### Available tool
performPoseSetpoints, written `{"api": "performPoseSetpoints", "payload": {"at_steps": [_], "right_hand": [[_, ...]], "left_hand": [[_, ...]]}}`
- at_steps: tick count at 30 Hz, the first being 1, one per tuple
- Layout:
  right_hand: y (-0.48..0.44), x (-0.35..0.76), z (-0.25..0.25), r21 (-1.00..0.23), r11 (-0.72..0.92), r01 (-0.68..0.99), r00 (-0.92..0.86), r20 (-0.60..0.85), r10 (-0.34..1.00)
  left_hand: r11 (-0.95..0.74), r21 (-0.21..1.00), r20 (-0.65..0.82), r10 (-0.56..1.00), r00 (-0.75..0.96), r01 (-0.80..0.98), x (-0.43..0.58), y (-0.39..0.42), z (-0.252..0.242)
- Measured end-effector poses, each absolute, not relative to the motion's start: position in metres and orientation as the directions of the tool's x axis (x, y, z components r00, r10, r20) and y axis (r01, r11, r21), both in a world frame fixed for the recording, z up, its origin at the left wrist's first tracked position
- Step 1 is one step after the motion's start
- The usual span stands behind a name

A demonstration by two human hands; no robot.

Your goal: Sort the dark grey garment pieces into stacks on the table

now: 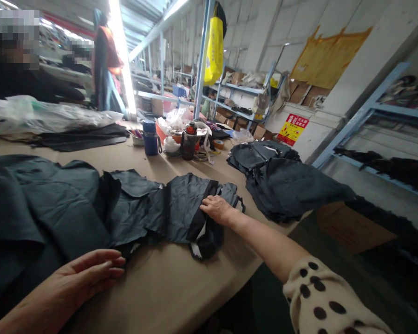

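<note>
Head view: dark garment (149, 211) lies spread flat mid-counter, thin and limp, looks light, will sag and bunch if lifted at one spot; best taken along an edge or at the black waistband end. Right hand (218, 208) rests flat on that end, grip open, holding nothing. Left hand (87, 273) lies flat on the counter (167, 287) at the cloth's near edge, fingers loose. Smooth tan counter, cloth should slide easily. Folded pile (282, 181) to the right, bottles and cup (149, 139) behind; shelving along the wall.

Left hand (87, 273) low at near left, palm down, fingers (113, 264) straight and together, pointing right. Right hand (218, 208) stretched forward on extended arm, palm down, fingers flat, dotted sleeve pushed back.
</note>
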State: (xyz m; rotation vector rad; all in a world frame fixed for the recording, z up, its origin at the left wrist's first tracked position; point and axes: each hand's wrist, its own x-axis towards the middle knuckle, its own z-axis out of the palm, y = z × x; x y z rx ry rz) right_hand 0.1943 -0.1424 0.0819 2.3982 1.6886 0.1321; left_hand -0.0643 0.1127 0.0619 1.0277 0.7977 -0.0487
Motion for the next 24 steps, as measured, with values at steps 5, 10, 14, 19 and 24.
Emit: {"api": "performPoseSetpoints", "payload": {"at_steps": [5,10,14,19,24], "right_hand": [[-0.137,0.206,0.104,0.111,-0.439,0.892,0.434,0.065,0.898],[-0.113,0.159,0.142,-0.126,-0.458,0.880,0.475,0.227,0.850],[-0.098,0.106,0.139,-0.575,-0.269,0.773,0.472,0.237,0.849],[-0.097,0.071,0.114,-0.944,-0.103,0.314,0.488,0.068,0.870],[-0.097,0.069,0.100,-0.999,-0.024,0.045,0.497,0.002,0.868]], "left_hand": [[0.413,0.807,-0.547,0.254,0.797,0.422,-0.070,0.098,0.064],[0.200,0.931,-0.339,0.171,0.925,0.304,-0.058,0.062,0.072],[0.260,0.954,-0.228,0.307,0.924,0.149,-0.043,0.041,0.092],[0.331,0.935,-0.253,0.363,0.897,0.130,-0.041,0.043,0.099],[0.391,0.892,-0.365,0.331,0.870,0.225,-0.046,0.047,0.086]]}}
